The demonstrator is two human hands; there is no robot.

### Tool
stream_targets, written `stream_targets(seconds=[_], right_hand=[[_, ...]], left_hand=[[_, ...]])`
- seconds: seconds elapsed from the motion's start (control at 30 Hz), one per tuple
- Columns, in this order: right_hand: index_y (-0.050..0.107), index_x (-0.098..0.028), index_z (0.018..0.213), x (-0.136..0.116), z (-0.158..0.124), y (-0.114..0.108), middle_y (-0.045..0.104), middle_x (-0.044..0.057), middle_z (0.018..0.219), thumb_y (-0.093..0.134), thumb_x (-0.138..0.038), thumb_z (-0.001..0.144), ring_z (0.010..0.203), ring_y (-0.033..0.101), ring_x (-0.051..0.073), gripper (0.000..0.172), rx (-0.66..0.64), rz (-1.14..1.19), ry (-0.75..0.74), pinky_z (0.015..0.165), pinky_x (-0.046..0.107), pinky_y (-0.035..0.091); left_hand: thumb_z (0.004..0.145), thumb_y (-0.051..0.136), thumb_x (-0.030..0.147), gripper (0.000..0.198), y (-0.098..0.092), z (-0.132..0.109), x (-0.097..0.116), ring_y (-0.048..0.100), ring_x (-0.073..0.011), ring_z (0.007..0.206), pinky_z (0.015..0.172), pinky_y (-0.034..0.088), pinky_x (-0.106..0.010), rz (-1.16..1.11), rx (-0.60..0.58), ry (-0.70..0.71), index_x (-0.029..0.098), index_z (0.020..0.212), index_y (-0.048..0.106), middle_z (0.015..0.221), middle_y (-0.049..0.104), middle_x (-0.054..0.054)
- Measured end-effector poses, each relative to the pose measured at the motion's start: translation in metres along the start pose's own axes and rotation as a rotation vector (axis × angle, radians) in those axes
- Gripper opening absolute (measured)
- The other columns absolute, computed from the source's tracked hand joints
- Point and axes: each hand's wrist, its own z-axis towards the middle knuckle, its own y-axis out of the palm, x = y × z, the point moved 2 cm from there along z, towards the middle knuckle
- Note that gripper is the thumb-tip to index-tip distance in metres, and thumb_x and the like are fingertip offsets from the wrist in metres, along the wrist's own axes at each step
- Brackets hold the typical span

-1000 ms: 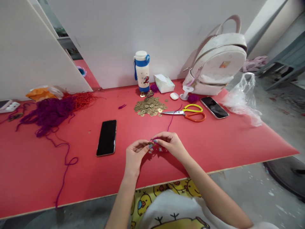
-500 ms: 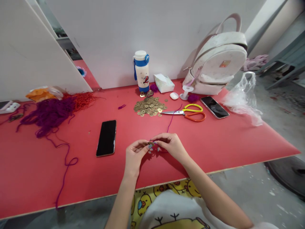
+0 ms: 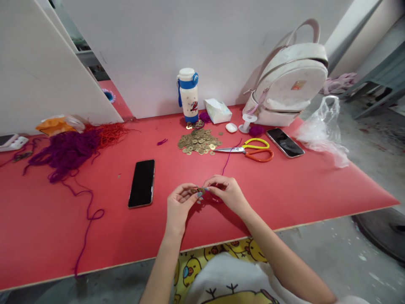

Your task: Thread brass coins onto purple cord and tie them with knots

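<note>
Close together over the front middle of the red table, both hands work at a small bunch of brass coins (image 3: 201,191). My left hand (image 3: 182,203) is closed, pinching the coins between thumb and fingers. My right hand (image 3: 225,192) is closed too, its thumb and index fingertip pressed together on purple yarn (image 3: 225,165) at the coins' right side. The yarn's tail runs up from the right hand toward the scissors (image 3: 245,149). Beyond the hands lies a heap of brass coins (image 3: 198,141). Exactly how the yarn passes through the coins is hidden by the fingers.
A black phone (image 3: 141,183) lies left of the hands, another phone (image 3: 285,142) at the right. Purple yarn (image 3: 68,150) is piled at the left. Along the back stand a bottle (image 3: 188,95), a tissue pack (image 3: 218,110), a white spool (image 3: 247,123) and a backpack (image 3: 289,80).
My right fingers have shifted slightly at the coins and the lower fingers are more tucked in. The coins show a little more in my left hand. The rest stays put.
</note>
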Motion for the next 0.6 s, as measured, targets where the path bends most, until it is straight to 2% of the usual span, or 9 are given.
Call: stream_targets(seconds=[0.23,0.37,0.47,0.6], right_hand=[[0.076,-0.020,0.078,0.0009,-0.0008,0.0014,0.072,0.004,0.078,0.065,-0.021,0.079,0.071,0.064,0.016,0.010,-0.026,0.020,-0.048,0.068,0.027,0.048],[0.078,-0.022,0.084,-0.0007,-0.0015,0.0013,0.075,0.006,0.091,0.066,-0.022,0.081,0.089,0.068,0.019,0.013,-0.058,0.061,-0.074,0.085,0.032,0.051],[0.079,-0.023,0.093,-0.0020,-0.0043,0.0017,0.073,0.009,0.111,0.062,-0.029,0.088,0.107,0.065,0.022,0.018,-0.114,0.112,-0.042,0.097,0.037,0.048],[0.077,-0.024,0.102,-0.0031,-0.0094,0.0056,0.068,0.010,0.121,0.062,-0.031,0.089,0.116,0.062,0.023,0.021,-0.153,0.136,-0.008,0.099,0.040,0.048]], left_hand=[[0.058,0.082,0.019,0.027,0.0010,-0.0004,0.0010,0.068,-0.0134,0.062,0.061,0.058,-0.023,0.016,-0.017,0.000,0.016,0.081,0.068,0.072,0.073,-0.002],[0.059,0.081,0.019,0.025,0.0008,-0.0026,0.0046,0.070,-0.0145,0.071,0.068,0.058,-0.022,0.082,0.039,0.029,0.016,0.080,0.068,0.076,0.074,-0.003],[0.062,0.080,0.021,0.024,0.0003,-0.0040,0.0060,0.071,-0.0145,0.077,0.073,0.057,-0.021,0.128,0.059,0.059,0.017,0.082,0.067,0.079,0.074,-0.003],[0.065,0.077,0.021,0.023,0.0015,-0.0060,0.0075,0.070,-0.0141,0.075,0.072,0.057,-0.021,0.184,0.047,0.106,0.017,0.084,0.065,0.077,0.072,-0.002]])
